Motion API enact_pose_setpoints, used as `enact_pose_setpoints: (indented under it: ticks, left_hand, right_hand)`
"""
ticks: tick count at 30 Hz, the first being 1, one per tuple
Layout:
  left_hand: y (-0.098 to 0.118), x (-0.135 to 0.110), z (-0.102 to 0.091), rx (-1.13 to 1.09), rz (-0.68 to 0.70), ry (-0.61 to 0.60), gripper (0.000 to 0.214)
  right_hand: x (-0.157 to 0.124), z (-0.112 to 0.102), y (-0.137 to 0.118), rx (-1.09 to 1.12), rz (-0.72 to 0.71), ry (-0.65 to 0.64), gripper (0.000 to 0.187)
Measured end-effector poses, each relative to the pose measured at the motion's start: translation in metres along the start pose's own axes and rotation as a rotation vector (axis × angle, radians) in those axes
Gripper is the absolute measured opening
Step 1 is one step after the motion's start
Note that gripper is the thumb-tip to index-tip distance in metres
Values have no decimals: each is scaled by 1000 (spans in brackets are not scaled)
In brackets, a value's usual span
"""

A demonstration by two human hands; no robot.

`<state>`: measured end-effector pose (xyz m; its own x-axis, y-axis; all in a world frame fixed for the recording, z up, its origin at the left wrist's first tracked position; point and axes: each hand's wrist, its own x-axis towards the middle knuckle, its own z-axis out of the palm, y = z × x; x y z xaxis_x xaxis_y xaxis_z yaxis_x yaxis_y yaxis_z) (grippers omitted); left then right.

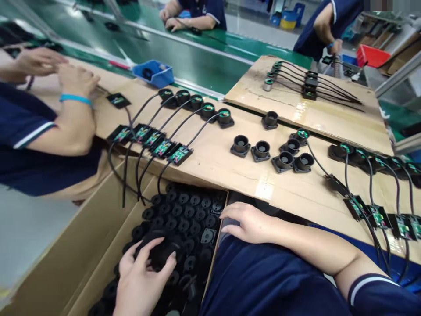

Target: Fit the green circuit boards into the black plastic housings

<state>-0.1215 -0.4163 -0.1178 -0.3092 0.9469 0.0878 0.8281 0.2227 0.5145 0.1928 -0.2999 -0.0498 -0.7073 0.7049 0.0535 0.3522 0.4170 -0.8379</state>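
Note:
My left hand [140, 278] reaches into a cardboard box [98, 245] full of black round housings [190, 215]. Its fingers curl round a small clump of those housings [161, 253]. My right hand [248, 223] lies on my lap by the box's right wall, fingers stretched out and holding nothing. On the cardboard-covered bench in front of it stand several loose black housings [261, 150]. To their left lies a row of housings wired to small green circuit boards [162, 147], and another such row [378, 215] lies at the right.
A co-worker's arm with a blue wristband [74, 99] works at the left. A blue bin [154, 73] sits by the green conveyor [184, 52]. A raised board [296, 98] holds more cabled parts. Two more people stand across the belt.

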Motion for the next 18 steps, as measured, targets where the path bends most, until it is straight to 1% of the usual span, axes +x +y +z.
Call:
enact_pose_setpoints:
  ticks: [2, 3, 5, 6, 8, 10, 11, 12, 13, 14, 16, 17, 18]
  left_hand:
    - [55, 33, -15, -83, 218, -80, 40]
    - [86, 48, -19, -106, 352, -126, 38]
    - [152, 74, -17, -140, 622, -249, 36]
    - [186, 83, -11, -156, 741, -319, 36]
    - [250, 94, 6, -178, 935, -509, 41]
    - [303, 95, 25, -159, 1078, -703, 45]
    - [325, 93, 34, -128, 1133, -780, 48]
    - [342, 91, 41, -83, 1178, -832, 53]
    - [354, 88, 47, -30, 1211, -857, 60]
    - [362, 86, 52, 27, 1233, -862, 69]
    - [367, 85, 57, 101, 1243, -814, 82]
    - [364, 87, 58, 112, 1233, -777, 82]
    - [359, 91, 60, 108, 1214, -741, 77]
  right_hand:
    - [-28, -26, -8, 0, 4, 141, 35]
    - [-41, -38, -9, -25, 13, 212, 40]
    - [-67, -61, -8, -103, 42, 336, 54]
    - [-80, -70, -5, -141, 58, 382, 61]
    - [-102, -85, 5, -192, 108, 452, 71]
    - [-121, -94, 18, -210, 172, 507, 76]
    - [-129, -97, 26, -215, 202, 540, 76]
    - [-136, -99, 34, -219, 226, 575, 76]
    - [-142, -99, 41, -227, 241, 611, 74]
    - [-146, -100, 48, -242, 247, 647, 72]
    - [-151, -100, 60, -303, 254, 717, 66]
    - [-151, -101, 63, -348, 264, 746, 62]
    - [-150, -102, 66, -396, 277, 768, 59]
